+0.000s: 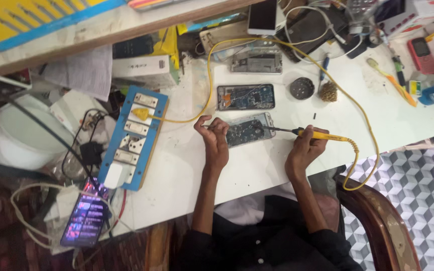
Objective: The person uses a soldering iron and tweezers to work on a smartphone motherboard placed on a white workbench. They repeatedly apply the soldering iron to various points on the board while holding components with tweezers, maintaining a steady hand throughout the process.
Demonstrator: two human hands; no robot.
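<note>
Opened phone [247, 131] lies between hands: left [216, 142] seemingly pinching something (unclear), right [305, 148] gripping soldering iron [310, 133].

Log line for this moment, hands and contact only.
left hand: steadies opened phone at its left edge | right hand: holds yellow soldering iron | tip: on phone's inside | surface: white table

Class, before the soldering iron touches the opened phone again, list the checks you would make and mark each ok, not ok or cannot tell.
1. Right hand grips the yellow soldering iron: ok.
2. Left hand steadies the opened phone: ok.
3. Iron tip over the phone's board: ok.
4. Yellow cord plugged into the blue socket board: ok.
5. Tip hot: cannot tell.
6. Brass wool tip cleaner close by: ok.
</note>
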